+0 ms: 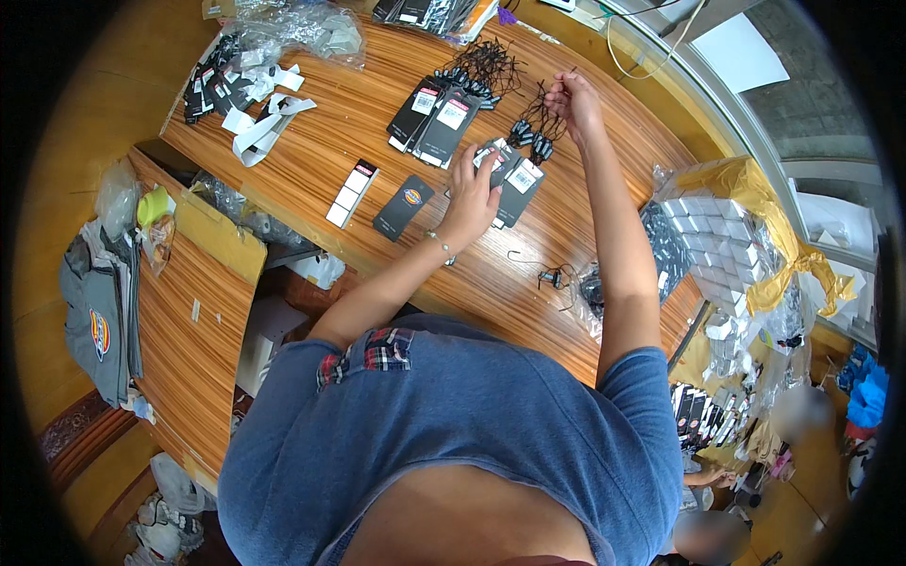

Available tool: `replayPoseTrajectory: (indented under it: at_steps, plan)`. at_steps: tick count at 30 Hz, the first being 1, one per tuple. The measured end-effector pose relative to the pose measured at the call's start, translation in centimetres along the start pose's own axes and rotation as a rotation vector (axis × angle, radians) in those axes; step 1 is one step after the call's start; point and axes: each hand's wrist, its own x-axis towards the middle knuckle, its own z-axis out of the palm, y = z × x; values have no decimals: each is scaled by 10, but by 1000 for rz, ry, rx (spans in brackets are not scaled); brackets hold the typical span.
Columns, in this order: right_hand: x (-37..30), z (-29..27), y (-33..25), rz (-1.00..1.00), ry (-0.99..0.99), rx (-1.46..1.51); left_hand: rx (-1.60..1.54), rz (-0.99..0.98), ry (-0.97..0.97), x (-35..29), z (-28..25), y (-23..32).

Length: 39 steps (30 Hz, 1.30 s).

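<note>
My left hand [472,198] presses down on a small pile of dark grey hang tags [519,189], its fingers spread over the cards. Farther right and higher up, my right hand [574,104] pinches the black strings [545,113] that run from these tags. Black plastic seals [531,139] hang on the strings between the two hands. Left of my left hand lie a single dark tag [404,208] with a colourful logo and a white-and-black label strip [353,193]. Just beyond, a second stack of strung tags [436,118] lies with its cords bunched above it.
White paper strips and black tags [236,90] lie at the far left beside clear plastic bags [311,33]. To the right stands a bulky clear bag of white pieces [713,231] with yellow tape. A loose string seal [555,277] lies near my right forearm. Folded grey garments [102,311] sit lower left.
</note>
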Motion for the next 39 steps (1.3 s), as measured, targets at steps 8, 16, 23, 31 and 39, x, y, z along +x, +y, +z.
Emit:
replayPoseTrajectory:
  at_steps: [8,16,23,31,39]
  plan:
    - [25,-11,1,39,91,-107,40,-65,-73,-6,-8,0]
    - [37,-35,17,101,199,-316,-15,-60,-107,-11,-12,1]
    - [41,-48,27,186,273,-205,-199,8,-63,-21,-21,1]
    - [55,-58,45,244,302,-216,-146,77,-34,-52,-89,-12]
    - [42,-64,48,148,365,-212,-167,-117,134,-75,-167,-94]
